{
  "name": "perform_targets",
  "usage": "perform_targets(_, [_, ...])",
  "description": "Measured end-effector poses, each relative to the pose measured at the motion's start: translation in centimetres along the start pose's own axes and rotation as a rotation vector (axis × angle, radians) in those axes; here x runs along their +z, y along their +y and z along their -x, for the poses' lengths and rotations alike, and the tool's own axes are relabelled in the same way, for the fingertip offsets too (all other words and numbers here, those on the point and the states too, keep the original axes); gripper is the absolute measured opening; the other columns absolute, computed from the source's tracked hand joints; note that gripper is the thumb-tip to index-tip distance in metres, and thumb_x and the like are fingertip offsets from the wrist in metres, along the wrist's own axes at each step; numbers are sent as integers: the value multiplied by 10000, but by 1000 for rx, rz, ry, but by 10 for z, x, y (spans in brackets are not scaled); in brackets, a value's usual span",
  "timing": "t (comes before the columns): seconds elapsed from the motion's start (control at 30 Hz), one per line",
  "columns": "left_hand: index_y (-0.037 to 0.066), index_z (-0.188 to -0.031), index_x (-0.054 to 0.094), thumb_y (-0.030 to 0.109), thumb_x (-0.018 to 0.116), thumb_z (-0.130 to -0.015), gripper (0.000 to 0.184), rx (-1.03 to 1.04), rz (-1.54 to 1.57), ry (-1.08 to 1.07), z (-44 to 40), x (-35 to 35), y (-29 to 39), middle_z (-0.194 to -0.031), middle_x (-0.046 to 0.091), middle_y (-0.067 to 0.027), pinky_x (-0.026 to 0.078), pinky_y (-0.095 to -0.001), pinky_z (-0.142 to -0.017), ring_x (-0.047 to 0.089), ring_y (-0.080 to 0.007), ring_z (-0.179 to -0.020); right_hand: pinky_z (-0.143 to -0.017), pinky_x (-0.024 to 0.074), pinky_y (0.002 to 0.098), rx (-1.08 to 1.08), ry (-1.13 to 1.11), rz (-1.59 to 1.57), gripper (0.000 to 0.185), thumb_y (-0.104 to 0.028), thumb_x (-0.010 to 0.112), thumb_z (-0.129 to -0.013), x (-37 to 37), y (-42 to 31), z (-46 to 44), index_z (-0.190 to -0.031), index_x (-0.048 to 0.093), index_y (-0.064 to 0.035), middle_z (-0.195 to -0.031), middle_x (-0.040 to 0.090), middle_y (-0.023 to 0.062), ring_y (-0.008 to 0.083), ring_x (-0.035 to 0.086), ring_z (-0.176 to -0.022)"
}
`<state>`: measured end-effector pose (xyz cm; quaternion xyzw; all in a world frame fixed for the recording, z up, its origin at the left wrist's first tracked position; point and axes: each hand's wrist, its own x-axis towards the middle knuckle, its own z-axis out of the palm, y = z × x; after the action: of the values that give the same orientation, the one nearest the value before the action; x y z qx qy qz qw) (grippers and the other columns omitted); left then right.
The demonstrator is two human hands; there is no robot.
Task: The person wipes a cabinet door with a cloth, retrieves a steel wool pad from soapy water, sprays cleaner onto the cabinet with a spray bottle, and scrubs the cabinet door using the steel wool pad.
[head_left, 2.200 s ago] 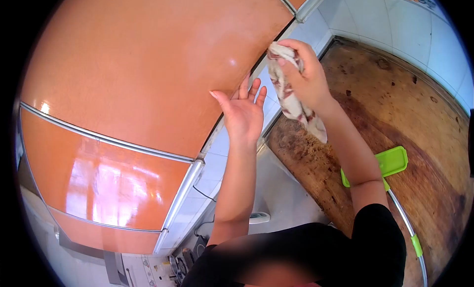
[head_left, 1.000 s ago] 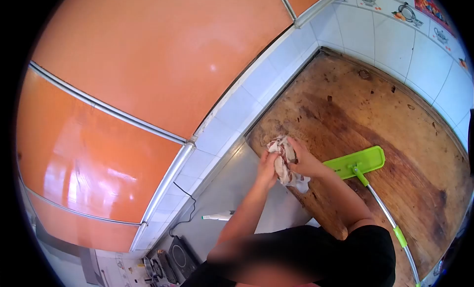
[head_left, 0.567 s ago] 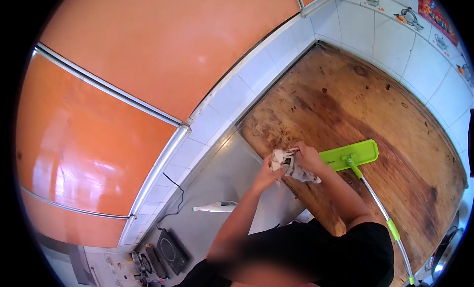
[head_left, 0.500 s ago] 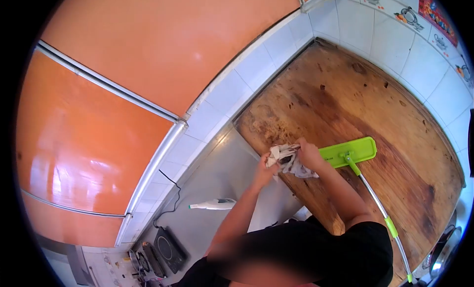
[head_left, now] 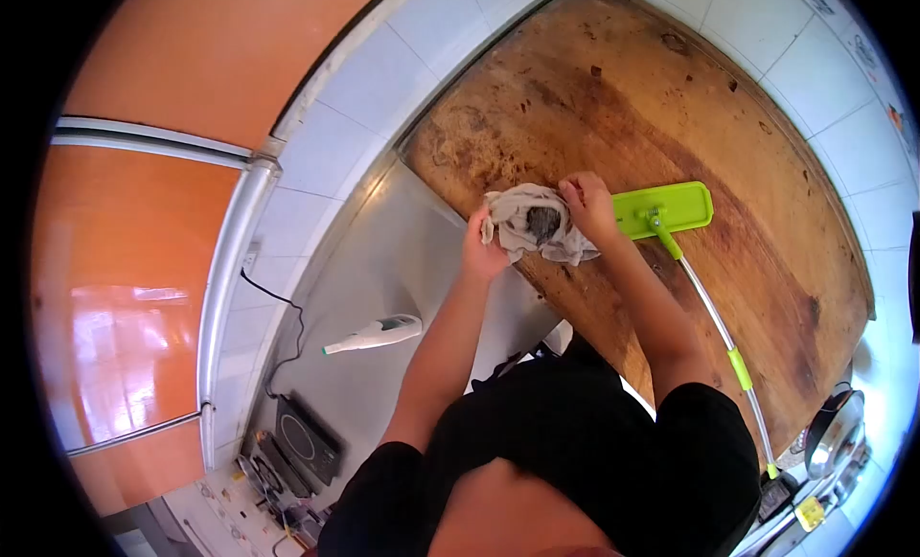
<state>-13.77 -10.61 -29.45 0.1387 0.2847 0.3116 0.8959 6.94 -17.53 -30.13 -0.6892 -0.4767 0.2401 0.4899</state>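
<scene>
A greyish-white rag (head_left: 515, 204) is stretched between my two hands above the near left part of the wooden tabletop (head_left: 613, 116). In its middle lies a dark, clumped patch (head_left: 543, 225); I cannot tell whether it is dirt or a separate thing. My left hand (head_left: 486, 248) is closed on the rag's left edge. The right-hand edge is pinched by my right hand (head_left: 587, 204), partly hiding the cloth. Just right of that hand, the green flat mop head (head_left: 682, 206) rests on the wood.
The mop's pole (head_left: 714, 318) slants down to the right. A white bottle with a narrow nozzle (head_left: 379, 335) lies on the metal counter (head_left: 355, 260), with a black hot plate (head_left: 309, 442) farther down. Orange cabinets (head_left: 144, 289) line the left. Pans (head_left: 836, 432) stand at lower right.
The rag was bunched between my hands and is now spread wider, with the dark patch showing in its middle. My view has shifted, so the surroundings sit differently in it.
</scene>
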Motion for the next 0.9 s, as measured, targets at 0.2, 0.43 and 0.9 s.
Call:
perform_targets(0.2, [61, -1258, 542, 381, 473, -957, 445, -49, 70, -76, -9, 12, -7, -1251, 590, -108, 423, -440, -1015, 552, -278, -1160, -906, 460, 399, -218, -83, 17, 587, -213, 724, -810, 0, -17, 23, -1308, 455, -58, -1208, 528, 202, 370, 546, -1072])
perform_targets(0.43, [33, -1279, 511, 392, 497, -961, 479, 17, -44, 18, -15, 13, 3, -1287, 553, -117, 423, -464, -1016, 559, -291, -1138, -977, 413, 344, 76, -181, -366, 253, -131, 578, -926, -20, -1, -7, -1145, 589, -6, -1241, 574, 185, 278, 550, -1138])
perform_targets(0.9, [44, -1419, 343, 150, 670, -873, 645, 135, -801, -114, -10, 87, 1, -1309, 464, -145, 520, -316, -797, 573, -181, -1033, -811, 471, 317, 60, 86, -560, 313, -199, 480, -1001, -7, -42, -18, -1229, 494, 14, -1031, 597, 105, 179, 572, -943])
